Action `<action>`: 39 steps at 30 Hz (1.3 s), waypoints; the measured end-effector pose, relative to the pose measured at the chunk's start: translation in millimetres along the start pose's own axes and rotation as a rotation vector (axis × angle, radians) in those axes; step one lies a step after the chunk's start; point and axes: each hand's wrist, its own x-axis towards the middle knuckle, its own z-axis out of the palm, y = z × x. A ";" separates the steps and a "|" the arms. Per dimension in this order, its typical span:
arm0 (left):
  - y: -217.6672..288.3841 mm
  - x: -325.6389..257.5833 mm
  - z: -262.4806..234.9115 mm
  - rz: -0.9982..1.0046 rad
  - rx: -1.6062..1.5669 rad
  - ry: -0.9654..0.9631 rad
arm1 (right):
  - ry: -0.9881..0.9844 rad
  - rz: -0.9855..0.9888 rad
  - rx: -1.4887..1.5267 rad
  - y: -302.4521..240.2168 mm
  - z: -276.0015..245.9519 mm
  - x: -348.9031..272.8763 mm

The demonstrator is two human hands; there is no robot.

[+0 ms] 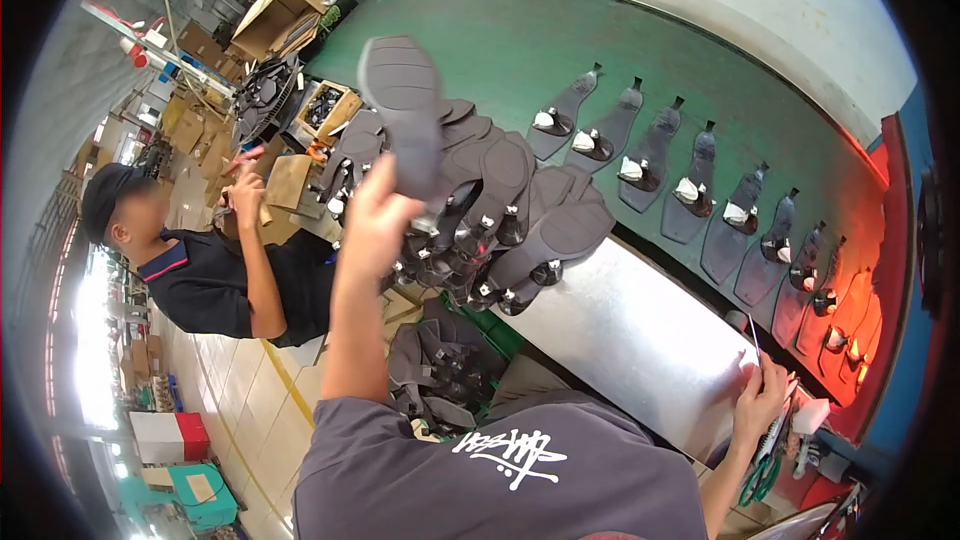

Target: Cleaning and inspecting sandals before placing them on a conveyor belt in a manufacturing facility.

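My left hand (375,225) is raised and grips a dark grey shoe sole piece (405,105), holding it up over a heap of similar grey pieces (500,210) piled at the end of a metal table (640,340). My right hand (762,395) is low at the right, its fingers closed on a thin stick-like tool (755,335) near the table's edge. A green conveyor belt (500,50) behind the heap carries a row of grey sole pieces (650,155), each with a small white and black part on it.
Another person in a dark shirt and cap (215,275) works at the left with raised hands. Cardboard boxes (280,10) and a black fan (265,95) stand behind. More grey pieces lie in a bin (445,370) under the table. An orange glow (850,310) lights the belt's right end.
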 end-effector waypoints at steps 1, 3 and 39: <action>-9.8 6.0 -22.0 0.087 -0.091 0.133 | 0.001 -0.012 0.008 -1.2 2.2 2.5; -8.7 15.8 -51.6 0.007 -0.110 0.086 | -0.032 -0.057 -0.052 5.8 5.8 0.0; -128.0 208.5 218.4 -0.253 0.994 0.102 | 0.053 -0.271 0.293 -80.6 84.7 -19.3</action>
